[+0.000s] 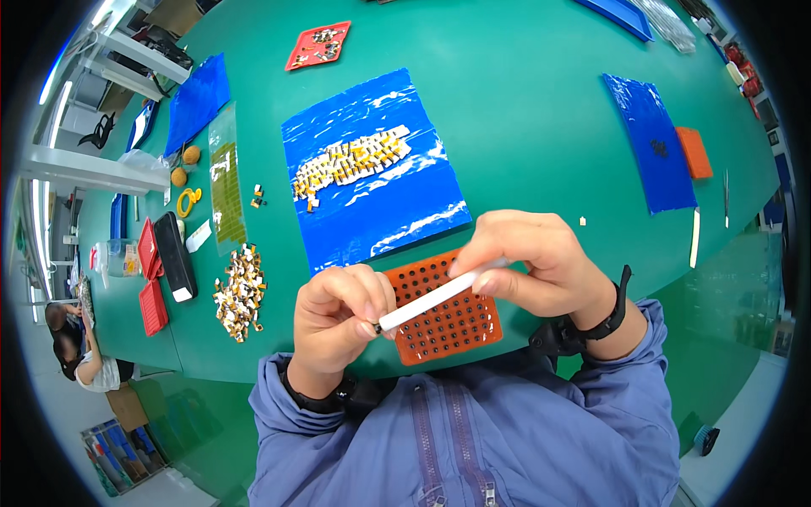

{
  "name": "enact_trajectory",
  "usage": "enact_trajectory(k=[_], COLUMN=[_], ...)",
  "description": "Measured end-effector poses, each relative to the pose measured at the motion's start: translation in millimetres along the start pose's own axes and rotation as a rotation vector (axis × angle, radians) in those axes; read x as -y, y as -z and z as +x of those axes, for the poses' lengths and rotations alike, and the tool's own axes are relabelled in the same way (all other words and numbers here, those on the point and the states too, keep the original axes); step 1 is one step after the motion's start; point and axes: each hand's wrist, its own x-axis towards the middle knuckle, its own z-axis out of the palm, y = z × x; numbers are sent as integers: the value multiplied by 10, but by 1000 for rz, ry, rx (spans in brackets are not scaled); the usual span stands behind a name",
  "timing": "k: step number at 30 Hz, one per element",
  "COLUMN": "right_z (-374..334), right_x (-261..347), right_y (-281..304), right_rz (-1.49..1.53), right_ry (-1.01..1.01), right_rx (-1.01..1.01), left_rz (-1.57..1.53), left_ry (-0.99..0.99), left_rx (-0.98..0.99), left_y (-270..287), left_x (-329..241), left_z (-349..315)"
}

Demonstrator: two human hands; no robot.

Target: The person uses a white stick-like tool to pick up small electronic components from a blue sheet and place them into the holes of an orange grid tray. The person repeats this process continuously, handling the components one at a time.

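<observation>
My right hand grips a white rod-like stick near its upper end, thumb and fingers closed round it. The stick slants down to the left. At its lower tip my left hand pinches a small dark part, mostly hidden by the fingertips. Both hands are above an orange-red tray with rows of small dark round spots. Beyond the hands lies a blue sheet, on which many small white-and-gold parts are laid close together. To the left is a loose heap of similar parts.
A red tray with parts stands at the far side. Left are a black case, red boxes, yellow tape and a clear-and-olive sheet. Right are another blue sheet, an orange block and tweezers.
</observation>
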Motion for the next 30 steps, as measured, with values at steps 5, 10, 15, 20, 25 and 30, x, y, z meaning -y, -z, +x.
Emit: enact_trajectory(k=[5,10,15,20,25,30], right_z=[-13,14,-2,-30,-20,-38], right_x=[22,0,46,29,80,56], right_y=[9,-47,8,11,-20,72], right_rz=[-62,-21,-115,-95,21,269], right_ry=[33,77,7,-7,-66,84], right_rx=[8,-61,-9,6,-81,-206], left_rz=[17,20,79,99,297,100], left_ry=[6,-1,-4,-4,-91,-114], left_rx=[5,-8,7,8,-75,-128], left_y=[5,-9,8,9,-25,28], left_x=[-10,-10,-17,-21,2,-3], left_z=[1,-4,3,2,24,49])
